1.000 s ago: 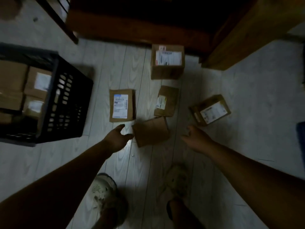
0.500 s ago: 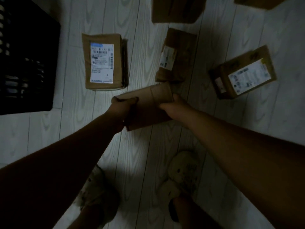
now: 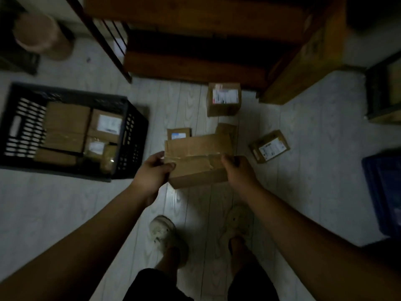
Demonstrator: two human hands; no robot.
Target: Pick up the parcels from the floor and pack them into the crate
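Flat brown taped cardboard parcel held off pale plank floor, centre, tilted — left hand and right hand each closed in a grip on one end, likely for a level carry. Black slotted plastic crate left, well apart; inside: several brown boxes, two labelled, plus a clear-wrapped packet near right corner — room on top, probably. On floor beyond: four cardboard parcels, two partly hidden behind the held one.

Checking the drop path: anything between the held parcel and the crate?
Nothing visible. The taped parcel is held by the left hand and right hand; only bare floor separates it from the black crate, whose top is open.
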